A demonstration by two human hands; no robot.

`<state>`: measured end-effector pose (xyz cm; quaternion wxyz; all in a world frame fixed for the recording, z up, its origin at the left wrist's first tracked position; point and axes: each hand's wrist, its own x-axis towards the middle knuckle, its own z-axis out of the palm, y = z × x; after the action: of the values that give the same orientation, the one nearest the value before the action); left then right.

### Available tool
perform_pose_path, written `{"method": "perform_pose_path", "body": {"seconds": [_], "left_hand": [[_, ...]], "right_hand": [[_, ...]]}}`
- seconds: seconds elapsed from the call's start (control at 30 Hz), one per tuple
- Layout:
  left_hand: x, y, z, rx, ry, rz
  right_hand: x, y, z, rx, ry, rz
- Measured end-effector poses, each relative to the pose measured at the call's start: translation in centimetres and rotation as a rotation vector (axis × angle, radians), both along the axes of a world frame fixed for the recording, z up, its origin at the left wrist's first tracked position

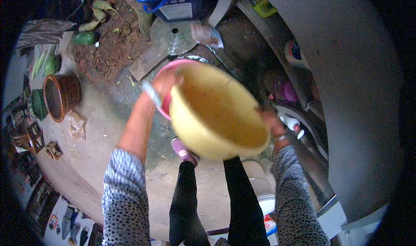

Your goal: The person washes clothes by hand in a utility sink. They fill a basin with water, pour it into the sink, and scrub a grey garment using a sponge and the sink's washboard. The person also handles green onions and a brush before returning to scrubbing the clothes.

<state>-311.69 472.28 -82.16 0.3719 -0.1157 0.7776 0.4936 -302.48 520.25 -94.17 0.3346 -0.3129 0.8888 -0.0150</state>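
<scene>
A yellow plastic basin [201, 135] is held up tilted between my two hands, blurred by motion. My left hand [165, 83] grips its upper left rim, and a pale band circles that wrist. On the opposite side my right hand [273, 122] holds the lower right rim. The basin's inside looks brownish; whether anything lies in it I cannot tell. Partly hidden behind the yellow basin and my left hand is a pink basin [178, 62]. My foot in a purple shoe [180, 147] shows just below the yellow basin.
A brown glazed pot [70, 91] stands at the left, near a crumpled plastic bag [76, 125] and a watermelon [52, 65]. Ahead are a round slab [172, 34] with a hole and a blue bag [191, 5]. A white bucket [265, 194] stands beside my right leg, and a wall [354, 99] rises at right.
</scene>
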Motion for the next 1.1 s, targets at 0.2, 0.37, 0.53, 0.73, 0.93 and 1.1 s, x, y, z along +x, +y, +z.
{"method": "perform_pose_path", "body": {"seconds": [0.2, 0.37, 0.53, 0.73, 0.93, 1.1], "left_hand": [[-6.0, 3.8, -0.6, 0.295, -0.291, 0.284], [7.4, 2.5, -5.9, 0.160, -0.544, 0.327], [6.4, 2.6, -0.1, 0.305, -0.227, 0.509], [12.7, 0.0, 0.8, 0.283, -0.197, 0.641], [21.6, -5.8, 5.7, 0.481, -0.375, 1.070], [27.9, -7.6, 14.1, 0.529, -0.421, 0.997]], "right_hand": [[-6.6, 1.5, 2.2, -0.247, -0.579, -0.681], [5.1, 3.1, 0.3, -0.281, -0.602, -0.712], [-1.4, 0.8, 4.3, 0.243, 0.055, 0.033], [-3.2, -6.1, 9.9, -0.182, 0.132, -0.709], [0.4, -15.3, 16.8, -0.479, 0.129, -0.904], [2.9, -18.0, 18.7, -0.307, 0.027, -0.781]]}}
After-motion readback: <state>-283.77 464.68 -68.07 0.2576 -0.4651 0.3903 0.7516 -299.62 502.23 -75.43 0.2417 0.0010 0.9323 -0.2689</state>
